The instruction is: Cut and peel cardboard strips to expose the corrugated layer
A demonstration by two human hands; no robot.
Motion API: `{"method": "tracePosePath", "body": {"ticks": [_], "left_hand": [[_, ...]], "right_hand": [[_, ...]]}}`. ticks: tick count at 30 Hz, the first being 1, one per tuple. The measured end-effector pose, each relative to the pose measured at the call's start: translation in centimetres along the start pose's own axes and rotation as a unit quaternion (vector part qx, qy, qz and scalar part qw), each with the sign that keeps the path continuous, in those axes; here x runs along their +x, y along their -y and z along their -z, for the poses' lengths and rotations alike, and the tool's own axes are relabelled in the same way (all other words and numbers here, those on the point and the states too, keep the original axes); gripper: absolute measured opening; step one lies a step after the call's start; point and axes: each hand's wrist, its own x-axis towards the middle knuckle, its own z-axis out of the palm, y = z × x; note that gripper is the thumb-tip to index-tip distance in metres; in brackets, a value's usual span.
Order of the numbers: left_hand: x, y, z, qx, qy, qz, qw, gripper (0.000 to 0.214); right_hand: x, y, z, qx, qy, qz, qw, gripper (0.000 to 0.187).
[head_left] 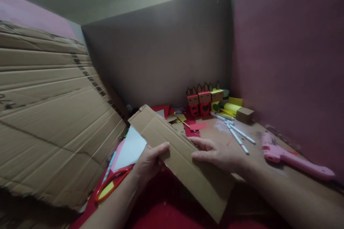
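Note:
A long strip of brown cardboard (177, 150) is held slantwise in front of me, its far end up to the left and its near end down to the right. My left hand (150, 161) grips its lower left edge, thumb on top and fingers underneath. On the opposite edge, my right hand (215, 152) holds it with the thumb on the face and the fingers along the far side. Below the strip lies red material (158, 204). Beside my left forearm are red-handled scissors (113, 182), partly hidden.
A large cardboard sheet (45, 114) leans on the left. At the back stand several red and yellow paper figures (204, 100), beside a yellow roll (231, 108) and a small cardboard box (244, 114). Several white markers (238, 137) and a pink glue gun (295, 159) lie on the right.

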Motion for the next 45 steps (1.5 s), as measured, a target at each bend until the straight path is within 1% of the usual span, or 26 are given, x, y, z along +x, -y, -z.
{"method": "tracePosePath", "body": {"ticks": [3,4,6,8,10,13,18,21,24,27,29,31,35,37,42,45], "left_hand": [[-0.2,0.7,-0.3,0.003,0.057,-0.005,0.998,0.04],[-0.2,1.0,-0.4,0.017,0.082,0.004,0.996,0.039],[-0.4,1.6,-0.4,0.073,0.134,0.027,0.988,0.03],[-0.5,2.0,-0.3,0.125,0.165,0.038,0.978,0.023],[-0.8,2.1,-0.2,0.146,0.182,0.034,0.972,0.022],[-1.0,1.9,-0.1,0.156,0.192,0.03,0.968,0.023],[-1.1,1.7,-0.2,0.153,0.189,0.038,0.969,0.022],[-1.3,1.9,-0.3,0.149,0.211,0.051,0.965,0.019],[-1.6,1.9,-0.4,0.163,0.254,0.09,0.949,0.021],[-1.8,1.7,-0.4,0.172,0.281,0.117,0.937,0.025],[-1.9,1.5,-0.3,0.173,0.286,0.122,0.934,0.025],[-2.0,1.4,-0.2,0.168,0.287,0.125,0.935,0.027],[-2.2,1.4,-0.3,0.162,0.291,0.141,0.932,0.028],[-2.2,1.3,-0.4,0.169,0.296,0.154,0.928,0.028],[-1.9,1.3,-0.5,0.194,0.305,0.149,0.92,0.023],[-1.6,1.4,-0.4,0.219,0.325,0.16,0.906,0.024]], "right_hand": [[0.5,-0.6,-1.1,-0.015,-0.059,0.054,0.997,0.032],[0.7,-0.8,-1.1,-0.03,-0.089,0.067,0.993,0.027],[0.8,-0.9,-1.1,-0.072,-0.147,0.076,0.984,0.023],[0.8,-0.9,-1.1,-0.078,-0.169,0.07,0.98,0.027],[0.7,-0.9,-1.3,-0.022,-0.155,0.053,0.986,0.029],[0.6,-0.8,-1.7,0.07,-0.126,0.041,0.989,0.026],[0.7,-1.3,-1.7,0.1,-0.107,0.052,0.988,0.027],[0.9,-1.6,-1.7,0.115,-0.097,0.051,0.987,0.032],[1.0,-1.7,-1.6,0.118,-0.118,0.069,0.984,0.036],[1.0,-1.8,-1.5,0.087,-0.147,0.087,0.981,0.034],[0.9,-1.8,-1.6,0.064,-0.163,0.089,0.981,0.033],[0.7,-1.6,-1.7,0.058,-0.162,0.087,0.981,0.033],[0.4,-0.8,-2.2,0.113,-0.132,0.094,0.98,0.03],[0.4,-0.6,-2.4,0.144,-0.131,0.098,0.976,0.028],[0.5,-0.4,-2.0,0.137,-0.167,0.092,0.972,0.025],[0.4,0.4,-1.4,0.107,-0.212,0.11,0.965,0.024]]}}
